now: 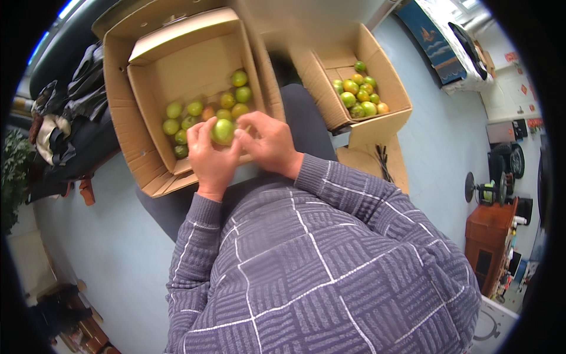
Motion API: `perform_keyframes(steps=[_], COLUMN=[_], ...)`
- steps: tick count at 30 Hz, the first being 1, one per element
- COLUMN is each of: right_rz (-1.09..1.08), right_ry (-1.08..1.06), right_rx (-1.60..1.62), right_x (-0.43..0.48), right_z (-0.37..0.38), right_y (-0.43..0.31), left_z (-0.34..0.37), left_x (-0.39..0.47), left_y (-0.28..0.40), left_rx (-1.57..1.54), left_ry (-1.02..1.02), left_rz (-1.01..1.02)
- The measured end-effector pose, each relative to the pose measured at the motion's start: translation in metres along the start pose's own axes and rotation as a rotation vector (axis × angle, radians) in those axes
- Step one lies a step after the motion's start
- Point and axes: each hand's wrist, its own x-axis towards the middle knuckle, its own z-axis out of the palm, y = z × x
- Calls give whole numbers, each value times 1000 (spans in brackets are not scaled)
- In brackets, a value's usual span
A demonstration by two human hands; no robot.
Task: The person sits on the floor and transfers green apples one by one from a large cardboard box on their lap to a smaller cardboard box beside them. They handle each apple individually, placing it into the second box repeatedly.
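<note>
My left hand (211, 155) holds a green tomato (223, 132) between thumb and fingers, over the near edge of a cardboard box (185, 53). Close beside it, my right hand (269, 141) is bent, its thumb and fingertips drawn together near the tomato's right side; whether they pinch something small is unclear. Inside that box lie several green and reddish tomatoes (194, 107), spread along its near and right sides. This box stands within a larger open carton (121, 110). A second cardboard box (384, 71) at the right holds a cluster of green and orange tomatoes (350, 86).
My knees flank the near carton. A flat cardboard piece (358, 163) with thin black items (383, 161) lies below the right box. Dark clothing (88, 84) rests on a seat at the left. A fan (486, 190) and a wooden cabinet (488, 239) stand far right.
</note>
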Motion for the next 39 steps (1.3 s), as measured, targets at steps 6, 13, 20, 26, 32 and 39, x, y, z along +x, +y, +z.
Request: perform_keyframes(steps=[6,13,20,26,32,39], right_rz=[-54,-80,-104,-110,-32,68], right_ry=[-117,-229,-209,-207,-189,202], right_rx=[-84,-145,-121,-106,-111,119], right_x=[2,3,3,2,5,5], right_z=[-1,0,1,2,3,-56], right_y=[4,5,8,11,5,7], left_z=[1,2,3,3,1,-2], left_x=[-8,-10,-10,-9,-8,-11], left_y=[-1,-4,-4,-4,-2,0], left_rx=[-19,16,16,37,49,31], left_ry=[-40,-37,-24,-10,-40,-38], left_rz=[256,342,380,398,412,326])
